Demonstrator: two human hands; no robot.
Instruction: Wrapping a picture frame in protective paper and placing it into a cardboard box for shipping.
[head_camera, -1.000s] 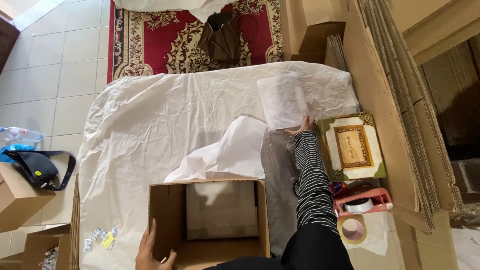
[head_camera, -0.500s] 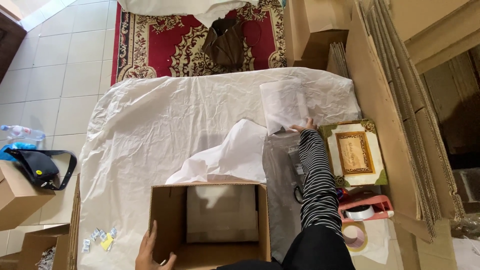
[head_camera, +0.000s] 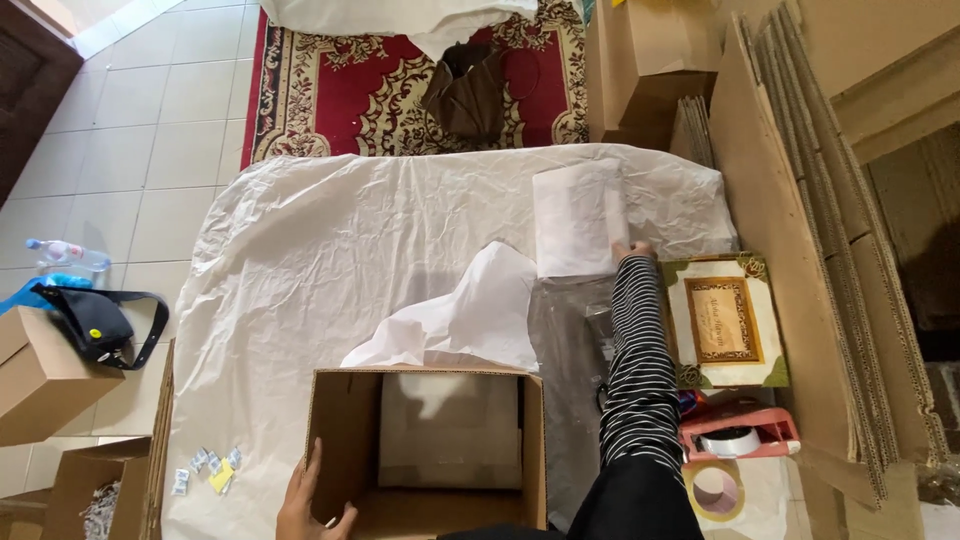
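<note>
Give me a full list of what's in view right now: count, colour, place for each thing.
open cardboard box: one, brown, bottom centre
white sheet stack: one, white, upper right of the cover
crumpled paper: one, white, just above the box
plastic cover: one, whitish, spread over the floor
framed picture: one, gold and green frame, right of the sleeve
tape dispenser: one, red, below the frame
tape roll: one, tan, bottom right
flat cardboard: a stack, brown, right side
rug: one, red patterned, top
black bag: one, left edge
water bottle: one, clear, left
left hand: on the box's left wall
right hand: striped sleeve, at the white sheet stack's lower right corner
</note>
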